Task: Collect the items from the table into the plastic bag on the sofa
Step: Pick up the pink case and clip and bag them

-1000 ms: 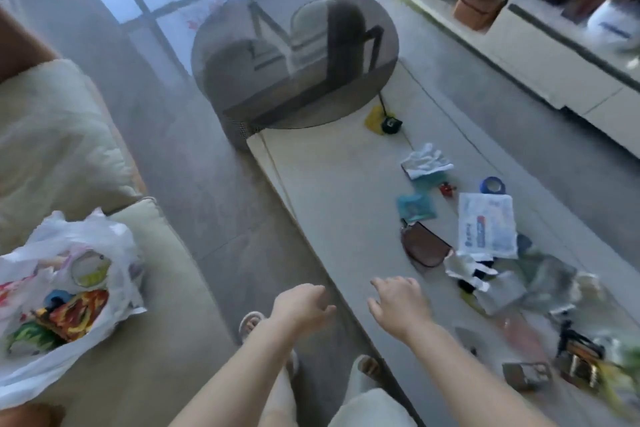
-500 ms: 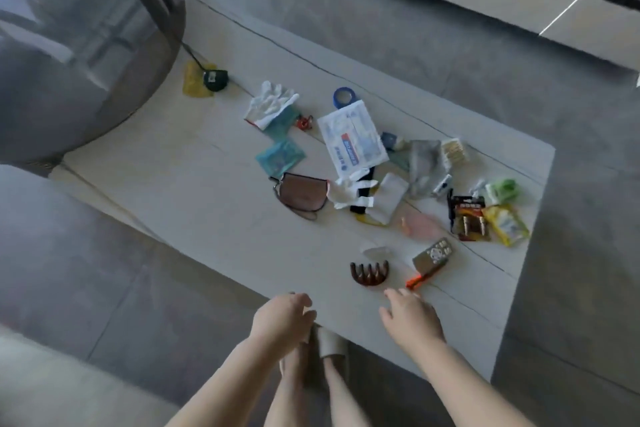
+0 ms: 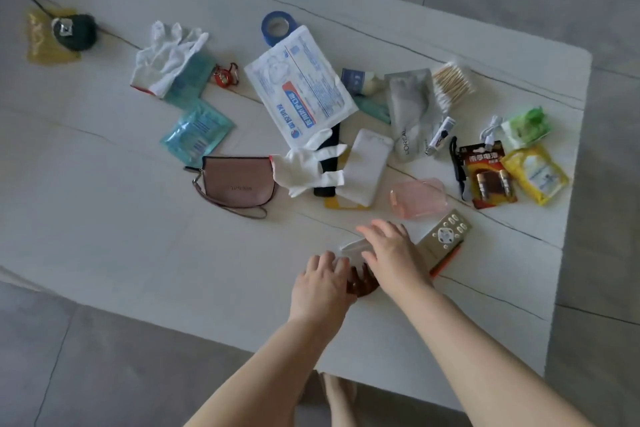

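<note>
My left hand (image 3: 322, 284) lies at the table's near edge with its fingers touching a brown hair claw clip (image 3: 360, 286). Just beside it, my right hand (image 3: 391, 253) rests with spread fingers on a small clear packet (image 3: 349, 248). A gold remote (image 3: 446, 236) with white buttons lies against the right hand's far side. Further back on the white table (image 3: 104, 253) are a pink pouch (image 3: 239, 180), white gloves (image 3: 166, 59), a mask package (image 3: 301, 87) and a battery pack (image 3: 491, 177). The plastic bag and sofa are out of view.
Also on the table: blue tape roll (image 3: 277, 24), teal sachet (image 3: 197, 132), silver sachet (image 3: 408, 108), cotton swabs (image 3: 453, 80), pink clear case (image 3: 419, 198), yellow packet (image 3: 535, 173), green packet (image 3: 526, 125), dark tape measure (image 3: 74, 31). Grey floor surrounds the table.
The view has swung from the sofa and bag down to the table. Both hands have moved forward from the table's edge onto the hair clip and the clear packet.
</note>
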The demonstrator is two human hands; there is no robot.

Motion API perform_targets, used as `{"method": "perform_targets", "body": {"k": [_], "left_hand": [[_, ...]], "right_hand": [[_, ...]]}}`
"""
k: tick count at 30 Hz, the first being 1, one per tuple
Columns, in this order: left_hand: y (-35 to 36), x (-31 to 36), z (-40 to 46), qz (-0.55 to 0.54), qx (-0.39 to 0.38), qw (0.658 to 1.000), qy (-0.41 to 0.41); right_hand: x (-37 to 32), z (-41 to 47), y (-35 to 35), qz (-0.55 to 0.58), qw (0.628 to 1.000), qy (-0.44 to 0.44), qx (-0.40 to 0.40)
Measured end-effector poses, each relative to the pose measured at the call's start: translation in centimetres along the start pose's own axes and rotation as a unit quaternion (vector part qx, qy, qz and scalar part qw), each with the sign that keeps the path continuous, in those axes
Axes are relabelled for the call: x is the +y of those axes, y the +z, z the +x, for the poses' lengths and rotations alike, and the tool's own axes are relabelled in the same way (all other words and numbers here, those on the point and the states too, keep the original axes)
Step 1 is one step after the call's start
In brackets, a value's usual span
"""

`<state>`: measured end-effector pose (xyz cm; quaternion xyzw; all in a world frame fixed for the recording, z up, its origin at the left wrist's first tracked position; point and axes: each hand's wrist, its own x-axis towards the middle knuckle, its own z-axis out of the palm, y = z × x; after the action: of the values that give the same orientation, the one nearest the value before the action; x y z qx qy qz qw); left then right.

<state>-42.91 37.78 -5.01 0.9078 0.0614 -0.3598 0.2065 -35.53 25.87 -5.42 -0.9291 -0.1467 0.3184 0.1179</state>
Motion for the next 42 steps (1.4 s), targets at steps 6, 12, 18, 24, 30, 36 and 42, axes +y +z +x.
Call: {"method": "perform_targets", "body": {"k": [6, 12, 18, 24, 30, 36, 42], "left_hand": [[1.0, 0.4, 1.6, 0.101, 0.021, 0.995, 0.014], [1.0, 1.1, 2.2, 0.133, -0.023, 0.989, 0.055], [-0.1, 1.7, 1.6, 0.002, -0.062, 0.997, -0.047], [-0.7, 2.5, 2.5, -0.221, -0.058, 0.967, -0.110], [-0.7, 5.2, 4.4, -0.306, -0.069, 0.943, -0.116], [-1.1, 8.3, 5.5, -0.243, -0.009, 0.964, -0.108], [-0.4, 11.9, 7.4, -0.130, 0.058, 0.990, -0.021]], "right_hand": [[0.3, 1.1, 2.1, -0.043, 0.997, -0.001, 0.061], [1.5, 0.3, 0.6, 0.043, 0.991, 0.074, 0.106], [3.9, -3.1, -0.5, 0.227, 0.923, 0.275, 0.144], [5.9, -4.0, 0.1, 0.263, 0.857, 0.435, 0.081], [6.8, -2.9, 1.8, 0.180, 0.894, 0.403, 0.083], [7.9, -4.2, 2.5, 0.237, 0.866, 0.423, 0.125], [10.3, -5.7, 1.5, 0.284, 0.858, 0.408, 0.129]]}}
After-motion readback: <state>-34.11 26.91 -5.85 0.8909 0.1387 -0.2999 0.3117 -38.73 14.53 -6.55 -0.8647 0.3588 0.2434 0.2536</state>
